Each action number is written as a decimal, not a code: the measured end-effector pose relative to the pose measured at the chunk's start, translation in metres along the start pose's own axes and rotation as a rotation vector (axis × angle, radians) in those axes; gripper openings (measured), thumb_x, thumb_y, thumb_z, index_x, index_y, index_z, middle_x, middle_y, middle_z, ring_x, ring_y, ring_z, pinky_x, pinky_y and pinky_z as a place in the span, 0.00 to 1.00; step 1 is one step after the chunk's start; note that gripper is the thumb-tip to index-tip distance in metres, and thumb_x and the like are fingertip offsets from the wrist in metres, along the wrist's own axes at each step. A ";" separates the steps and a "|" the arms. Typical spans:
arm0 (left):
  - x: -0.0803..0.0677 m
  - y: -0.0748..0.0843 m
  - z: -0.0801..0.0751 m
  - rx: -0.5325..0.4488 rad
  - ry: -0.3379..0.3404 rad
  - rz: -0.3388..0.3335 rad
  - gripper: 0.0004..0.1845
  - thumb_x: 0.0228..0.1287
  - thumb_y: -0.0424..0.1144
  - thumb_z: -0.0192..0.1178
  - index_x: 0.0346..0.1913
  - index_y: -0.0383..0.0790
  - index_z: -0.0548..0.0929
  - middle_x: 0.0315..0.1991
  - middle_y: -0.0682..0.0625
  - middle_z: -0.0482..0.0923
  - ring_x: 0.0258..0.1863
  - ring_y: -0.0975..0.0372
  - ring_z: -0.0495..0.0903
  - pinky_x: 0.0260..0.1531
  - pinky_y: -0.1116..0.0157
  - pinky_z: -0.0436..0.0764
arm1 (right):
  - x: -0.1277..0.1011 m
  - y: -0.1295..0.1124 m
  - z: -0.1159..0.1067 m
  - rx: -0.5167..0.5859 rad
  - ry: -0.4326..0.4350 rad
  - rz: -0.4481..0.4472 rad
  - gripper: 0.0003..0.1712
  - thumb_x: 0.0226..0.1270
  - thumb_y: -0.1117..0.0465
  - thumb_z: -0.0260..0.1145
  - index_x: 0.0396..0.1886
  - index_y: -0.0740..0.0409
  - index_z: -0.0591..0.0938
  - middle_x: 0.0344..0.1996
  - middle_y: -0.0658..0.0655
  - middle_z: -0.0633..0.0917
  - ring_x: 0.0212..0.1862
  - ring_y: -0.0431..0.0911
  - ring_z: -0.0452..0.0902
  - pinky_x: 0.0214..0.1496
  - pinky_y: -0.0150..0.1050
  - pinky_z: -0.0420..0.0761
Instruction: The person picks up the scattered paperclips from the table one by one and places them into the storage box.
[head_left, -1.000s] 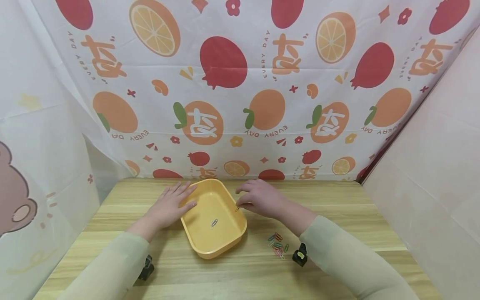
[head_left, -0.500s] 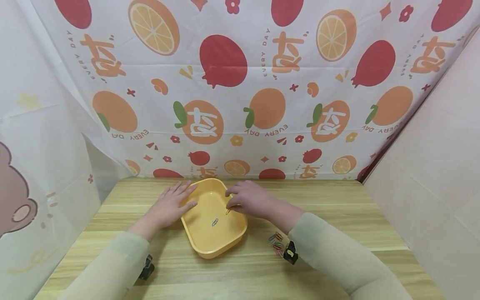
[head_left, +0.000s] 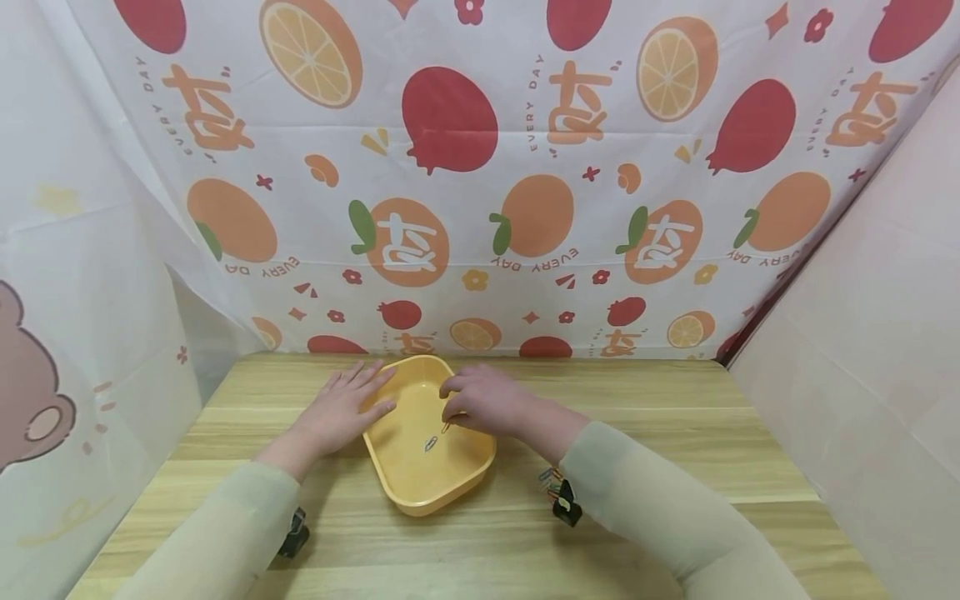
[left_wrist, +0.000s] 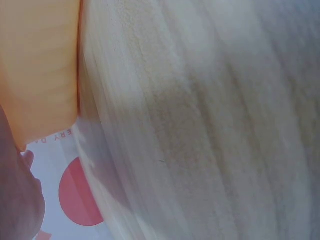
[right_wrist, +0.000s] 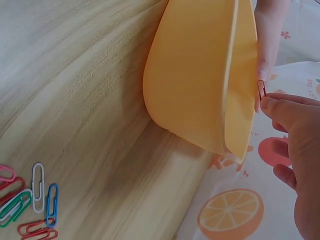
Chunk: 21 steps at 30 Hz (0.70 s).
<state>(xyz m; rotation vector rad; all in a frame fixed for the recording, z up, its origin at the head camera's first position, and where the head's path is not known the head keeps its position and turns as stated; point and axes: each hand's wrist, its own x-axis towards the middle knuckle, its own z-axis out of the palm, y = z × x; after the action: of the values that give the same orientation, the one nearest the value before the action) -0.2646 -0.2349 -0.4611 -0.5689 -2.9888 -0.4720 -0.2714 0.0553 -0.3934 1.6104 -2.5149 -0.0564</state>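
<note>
A yellow plastic tray (head_left: pixel 405 492) (right_wrist: pixel 190 85) (left_wrist: pixel 35 65) sits on the wooden table (head_left: pixel 675 442). My left hand (head_left: pixel 341 408) rests flat against the tray's left rim, fingers straight. My right hand (head_left: pixel 480 402) (right_wrist: pixel 295 150) hovers over the tray's inside and pinches a red paper clip (right_wrist: pixel 261 90) (head_left: pixel 446 427) between thumb and forefinger. One grey paper clip (head_left: pixel 431 443) lies on the tray's floor just below the held one.
A small heap of coloured paper clips (right_wrist: pixel 27 205) (head_left: pixel 549 482) lies on the table right of the tray, partly hidden by my right sleeve. Fruit-print cloth (head_left: pixel 480 167) walls the back and sides.
My right hand has moved left from the tray's right rim to over its inside, carrying the red clip. The left hand has stayed put.
</note>
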 end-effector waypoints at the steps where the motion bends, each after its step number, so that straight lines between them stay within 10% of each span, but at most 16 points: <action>1: 0.000 0.000 0.000 0.000 0.000 0.000 0.35 0.74 0.62 0.47 0.78 0.51 0.59 0.79 0.45 0.49 0.77 0.41 0.43 0.73 0.39 0.38 | 0.001 -0.001 0.001 0.001 -0.009 0.003 0.07 0.67 0.51 0.69 0.42 0.37 0.91 0.53 0.46 0.83 0.57 0.42 0.76 0.58 0.41 0.75; 21: 0.000 -0.002 0.001 0.006 0.005 0.006 0.34 0.74 0.61 0.48 0.78 0.53 0.59 0.79 0.45 0.50 0.77 0.41 0.44 0.72 0.38 0.41 | 0.038 -0.016 0.030 -0.093 -0.166 0.005 0.06 0.67 0.49 0.69 0.37 0.31 0.90 0.42 0.38 0.81 0.47 0.37 0.73 0.47 0.35 0.72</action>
<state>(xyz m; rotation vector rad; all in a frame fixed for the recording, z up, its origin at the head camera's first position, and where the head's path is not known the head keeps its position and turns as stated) -0.2658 -0.2363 -0.4625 -0.5755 -2.9820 -0.4639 -0.2769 0.0120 -0.4211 1.6255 -2.5937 -0.3136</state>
